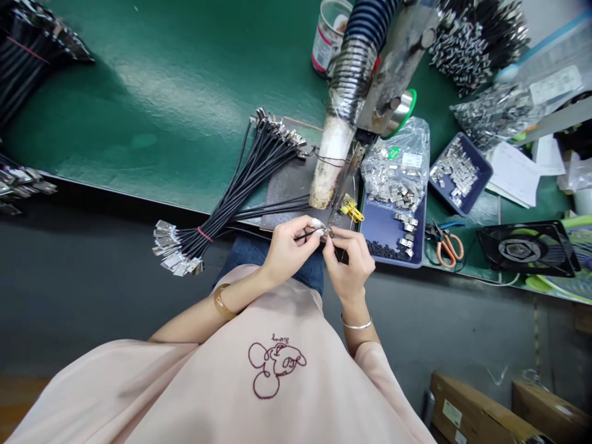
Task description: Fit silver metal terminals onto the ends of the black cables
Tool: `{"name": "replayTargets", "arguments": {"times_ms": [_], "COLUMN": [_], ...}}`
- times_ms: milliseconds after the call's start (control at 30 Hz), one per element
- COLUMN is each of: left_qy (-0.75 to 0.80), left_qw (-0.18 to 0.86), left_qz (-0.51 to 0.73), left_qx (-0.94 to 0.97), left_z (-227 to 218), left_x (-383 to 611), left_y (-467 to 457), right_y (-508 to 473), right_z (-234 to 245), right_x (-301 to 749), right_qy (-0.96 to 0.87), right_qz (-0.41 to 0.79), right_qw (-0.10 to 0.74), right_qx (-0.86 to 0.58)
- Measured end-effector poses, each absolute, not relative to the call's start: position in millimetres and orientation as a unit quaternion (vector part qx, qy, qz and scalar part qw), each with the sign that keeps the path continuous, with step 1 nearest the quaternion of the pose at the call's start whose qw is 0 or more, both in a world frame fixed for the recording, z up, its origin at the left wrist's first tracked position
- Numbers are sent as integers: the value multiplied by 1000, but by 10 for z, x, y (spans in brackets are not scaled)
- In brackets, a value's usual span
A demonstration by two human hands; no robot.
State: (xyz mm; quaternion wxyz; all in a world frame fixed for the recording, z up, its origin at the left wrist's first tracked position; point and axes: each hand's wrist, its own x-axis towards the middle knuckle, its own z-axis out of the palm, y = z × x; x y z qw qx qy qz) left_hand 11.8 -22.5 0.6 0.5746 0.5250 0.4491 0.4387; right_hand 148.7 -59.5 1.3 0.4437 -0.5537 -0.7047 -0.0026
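My left hand (289, 250) pinches the end of a thin black cable (303, 235) near the table's front edge. My right hand (349, 259) pinches a small metal connector shell (327, 232) at that cable's tip, and the fingertips of both hands meet there. A bundle of black cables with metal ends (231, 194), tied by a red band, lies to the left and hangs over the table edge. Just above my hands a soldering iron tip (345, 185) points down from a wrapped fixture (333, 163).
A blue tray (386, 231) with loose metal shells and a plastic bag of shells (398, 166) sits right of my hands. Orange-handled scissors (446, 243), a second blue tray (457, 172), a black fan (525, 250), a can (328, 34) and cardboard boxes (481, 413) are nearby.
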Motion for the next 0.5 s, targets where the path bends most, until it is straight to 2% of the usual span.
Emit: {"name": "replayTargets", "arguments": {"times_ms": [100,267,333,400,500], "left_qy": [444,399,378,371,361], "left_qw": [554,436,413,431,541], "left_qz": [434,453,465,468,425], "left_qx": [555,667,686,676,630], "left_z": [15,15,23,40,75], "left_x": [98,46,22,-9,-69], "left_y": [-235,-256,-250,-226,-163], "right_y": [-606,-548,-521,-515,-560], "right_z": [39,90,103,111,136], "right_x": [1486,1521,1537,1552,1592], "right_qy": [-653,-509,-498,-514,-584], "right_qz": [83,369,435,436,328], "right_qw": [475,483,480,487,476], "right_qx": [-584,-610,-577,-556,-569]}}
